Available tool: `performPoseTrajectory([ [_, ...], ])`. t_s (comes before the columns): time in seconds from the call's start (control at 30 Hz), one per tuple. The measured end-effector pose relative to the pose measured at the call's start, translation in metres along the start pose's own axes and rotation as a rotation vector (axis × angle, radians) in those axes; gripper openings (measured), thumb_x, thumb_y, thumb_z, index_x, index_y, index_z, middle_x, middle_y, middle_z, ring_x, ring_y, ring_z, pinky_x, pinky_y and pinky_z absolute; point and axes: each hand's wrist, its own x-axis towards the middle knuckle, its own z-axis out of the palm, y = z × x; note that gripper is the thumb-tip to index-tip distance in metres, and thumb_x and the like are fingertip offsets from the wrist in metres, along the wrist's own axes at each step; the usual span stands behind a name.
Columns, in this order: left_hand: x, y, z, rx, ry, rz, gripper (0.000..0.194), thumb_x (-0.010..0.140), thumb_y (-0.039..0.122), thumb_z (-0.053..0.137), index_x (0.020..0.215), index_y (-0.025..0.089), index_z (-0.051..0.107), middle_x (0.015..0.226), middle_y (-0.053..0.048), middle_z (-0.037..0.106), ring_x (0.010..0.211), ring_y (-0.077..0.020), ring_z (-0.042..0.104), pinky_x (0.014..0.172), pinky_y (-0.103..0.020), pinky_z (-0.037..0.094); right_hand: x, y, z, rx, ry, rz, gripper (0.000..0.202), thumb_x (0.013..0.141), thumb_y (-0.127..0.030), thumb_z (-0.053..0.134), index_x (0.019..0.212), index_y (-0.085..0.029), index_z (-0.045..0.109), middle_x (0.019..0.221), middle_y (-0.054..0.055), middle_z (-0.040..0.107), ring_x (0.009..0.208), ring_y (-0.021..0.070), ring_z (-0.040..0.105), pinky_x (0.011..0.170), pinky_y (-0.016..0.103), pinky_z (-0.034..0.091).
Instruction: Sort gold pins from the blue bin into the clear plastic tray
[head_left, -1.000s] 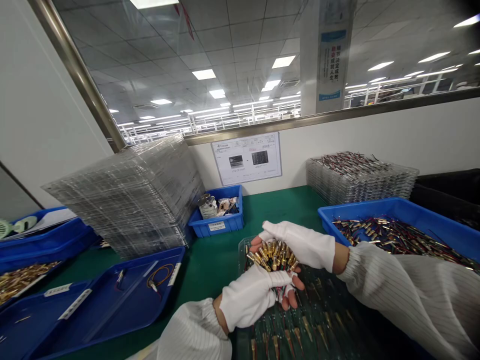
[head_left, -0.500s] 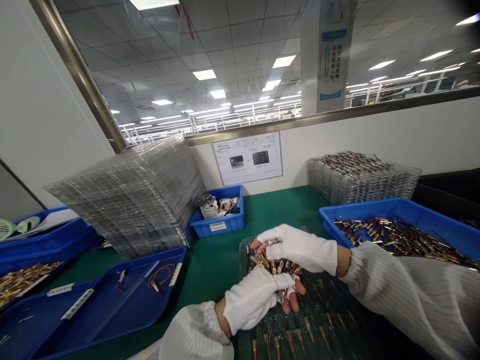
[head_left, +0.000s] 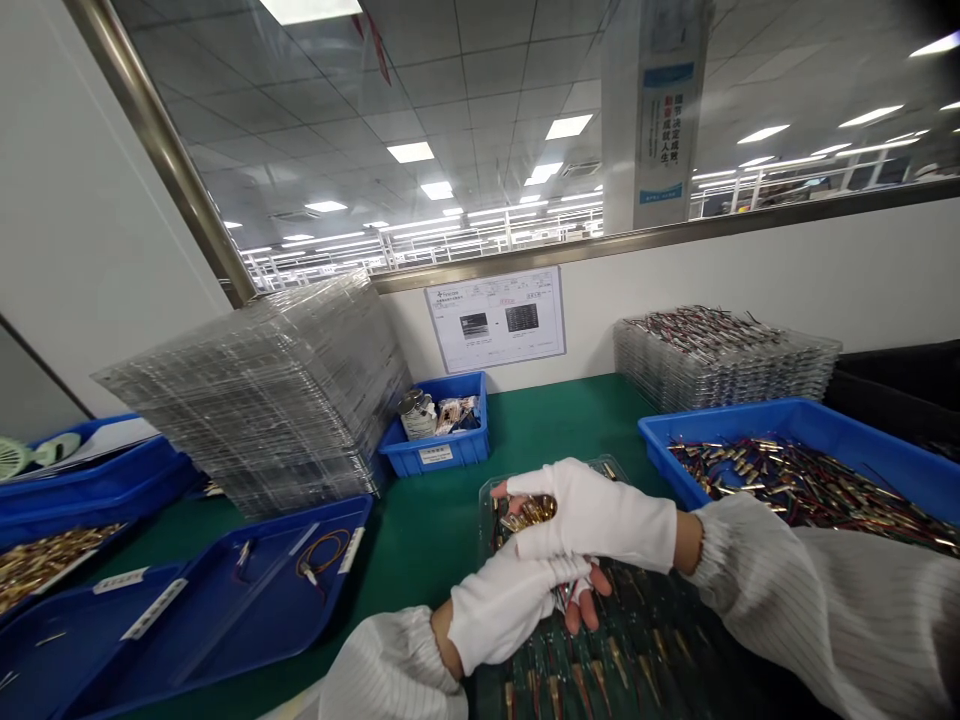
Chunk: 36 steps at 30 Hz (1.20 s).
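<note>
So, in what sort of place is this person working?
Probably a factory assembly workstation: there is a blue bin holding small wired metal parts, a tall stack of clear trays, and a posted printed sheet.

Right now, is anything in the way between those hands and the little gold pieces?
Nothing visible, except the white gloves: the left hand and right hand are cupped around the gold pieces, above the clear tray.

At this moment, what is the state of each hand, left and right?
Left hand: closed around a bundle of gold-tipped wired parts.
Right hand: curved over the same bundle; its grip cannot be told.
</note>
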Motion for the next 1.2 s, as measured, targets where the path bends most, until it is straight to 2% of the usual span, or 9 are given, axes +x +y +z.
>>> performPoseTrajectory([
  [0.17,0.003,-0.001,-0.001,0.061,-0.030,-0.037,0.028,0.072,0.029,0.047,0.065,0.006,0.060,0.049,-0.005,0.053,0.038,-0.0073,0.046,0.038,-0.019,0.033,0.001,-0.002,-0.003,0.037,-0.058,-0.076,0.023,0.069,-0.019,0.048,0.088,-0.016,0.060,0.079,0.000,0.060,0.071,0.0123,0.054,0.061,0.020,0.043],
  [0.37,0.000,0.001,-0.004,-0.097,-0.031,-0.022,0.019,0.073,0.026,0.045,0.078,0.010,0.054,0.056,-0.002,0.051,0.042,-0.0096,0.050,0.036,-0.020,0.032,0.005,-0.002,-0.007,0.419,-0.058,0.026,0.030,0.074,-0.037,0.045,0.082,-0.013,0.060,0.079,0.004,0.061,0.074,0.0154,0.055,0.068,0.027,0.043],
  [0.53,-0.002,0.004,-0.008,-0.223,-0.072,0.058,0.014,0.076,0.024,0.040,0.078,0.013,0.048,0.059,0.001,0.047,0.044,-0.0099,0.050,0.042,-0.023,0.035,0.002,-0.007,-0.011,0.605,-0.003,0.137,0.050,0.076,-0.053,0.032,0.102,-0.015,0.052,0.097,0.008,0.058,0.088,0.0189,0.054,0.079,0.035,0.040],
  [0.73,-0.004,0.008,-0.008,-0.319,-0.039,0.178,0.010,0.076,0.021,0.040,0.075,0.014,0.047,0.068,-0.002,0.049,0.053,-0.0108,0.051,0.053,-0.027,0.038,-0.003,-0.010,-0.015,0.549,0.008,0.105,0.059,0.075,-0.058,0.023,0.109,-0.017,0.049,0.101,0.009,0.056,0.092,0.0214,0.052,0.085,0.041,0.035],
  [0.87,-0.003,0.011,-0.008,-0.264,0.004,0.181,0.017,0.077,0.023,0.041,0.073,0.010,0.051,0.065,-0.005,0.051,0.054,-0.0111,0.050,0.056,-0.027,0.038,0.000,-0.008,-0.015,0.695,0.080,0.007,0.053,0.077,-0.055,0.024,0.115,-0.023,0.041,0.120,0.006,0.042,0.106,0.0196,0.042,0.088,0.038,0.033],
  [0.93,-0.001,0.012,-0.011,-0.265,0.067,0.232,0.022,0.077,0.026,0.041,0.072,0.009,0.053,0.063,-0.005,0.052,0.055,-0.0113,0.050,0.057,-0.027,0.039,0.003,-0.004,-0.015,0.797,0.129,-0.026,0.052,0.078,-0.054,0.024,0.117,-0.023,0.037,0.121,0.007,0.040,0.106,0.0186,0.041,0.087,0.037,0.034],
  [1.0,0.002,0.014,-0.016,-0.307,0.147,0.297,0.022,0.077,0.027,0.043,0.071,0.009,0.055,0.062,-0.005,0.052,0.056,-0.0108,0.049,0.059,-0.026,0.039,0.005,-0.001,-0.015,0.848,0.154,-0.050,0.048,0.079,-0.051,0.026,0.116,-0.022,0.037,0.115,0.008,0.045,0.097,0.0170,0.047,0.083,0.036,0.038],
  [1.07,0.005,0.016,-0.021,-0.374,0.212,0.357,0.020,0.075,0.026,0.046,0.070,0.010,0.055,0.062,-0.004,0.052,0.056,-0.0100,0.049,0.059,-0.025,0.039,0.006,0.001,-0.014,0.814,0.104,-0.072,0.040,0.079,-0.046,0.032,0.109,-0.021,0.042,0.098,0.007,0.053,0.079,0.0147,0.054,0.074,0.035,0.042],
  [1.2,0.007,0.022,-0.020,-0.438,0.262,0.402,0.012,0.071,0.021,0.050,0.066,0.012,0.056,0.058,-0.002,0.053,0.052,-0.0091,0.047,0.058,-0.025,0.040,0.009,0.002,-0.007,0.525,-0.035,-0.100,0.024,0.074,-0.035,0.049,0.084,-0.014,0.053,0.057,0.000,0.054,0.053,0.0102,0.051,0.060,0.027,0.043],
])
